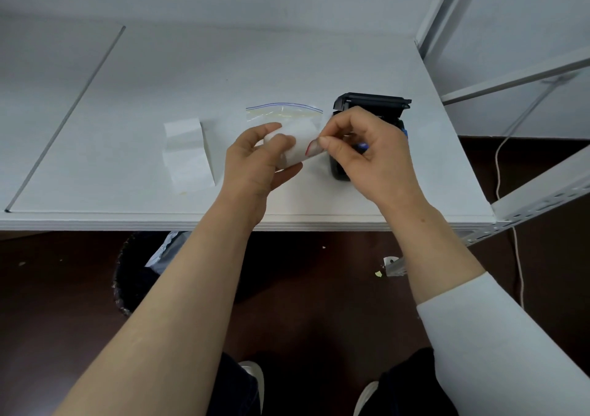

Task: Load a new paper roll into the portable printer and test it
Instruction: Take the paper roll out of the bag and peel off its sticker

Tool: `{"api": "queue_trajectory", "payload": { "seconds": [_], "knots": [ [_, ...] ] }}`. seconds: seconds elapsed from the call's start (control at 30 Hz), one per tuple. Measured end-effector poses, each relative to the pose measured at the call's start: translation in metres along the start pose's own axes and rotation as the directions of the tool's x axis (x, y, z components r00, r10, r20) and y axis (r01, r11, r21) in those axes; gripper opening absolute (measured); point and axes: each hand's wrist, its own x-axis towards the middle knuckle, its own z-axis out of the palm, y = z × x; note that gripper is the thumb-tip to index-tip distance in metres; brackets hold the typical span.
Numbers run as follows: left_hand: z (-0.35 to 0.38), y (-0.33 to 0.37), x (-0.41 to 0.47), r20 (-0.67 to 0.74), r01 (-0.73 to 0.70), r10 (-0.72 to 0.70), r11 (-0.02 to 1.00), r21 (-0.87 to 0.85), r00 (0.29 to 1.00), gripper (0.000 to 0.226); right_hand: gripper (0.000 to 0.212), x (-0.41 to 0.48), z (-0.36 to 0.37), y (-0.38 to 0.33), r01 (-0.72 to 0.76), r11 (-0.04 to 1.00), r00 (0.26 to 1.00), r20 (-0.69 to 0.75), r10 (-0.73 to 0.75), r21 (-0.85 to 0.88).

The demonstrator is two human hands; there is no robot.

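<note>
My left hand (255,163) grips a white paper roll (298,142) above the white table (159,74). The thumb and forefinger of my right hand (364,157) pinch the roll's loose end, which carries a red mark. The black portable printer (370,104) lies on the table behind my right hand with its lid standing open; its body is mostly hidden by that hand. A clear zip bag (284,112) lies just behind the roll.
A curled strip of white paper (188,155) lies on the table to the left. A white metal rack frame (510,74) stands at the right edge, with a white cable (498,166) hanging beside it. A dark bin (140,272) sits under the table.
</note>
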Motion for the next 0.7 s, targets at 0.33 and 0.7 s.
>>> {"api": "queue_trajectory", "payload": {
  "seconds": [0.33,0.7],
  "knots": [
    [-0.001,0.001,0.001,-0.071,-0.048,0.05,0.999,0.023,0.996,0.03,0.047,-0.001,-0.005,-0.008,-0.142,0.943,0.99,0.032,0.139,0.301],
    [0.003,0.001,-0.004,-0.024,-0.06,0.062,0.995,0.074,0.998,0.013,0.044,0.003,0.0,-0.007,-0.418,0.818,0.906,0.245,0.344,0.395]
  ]
}}
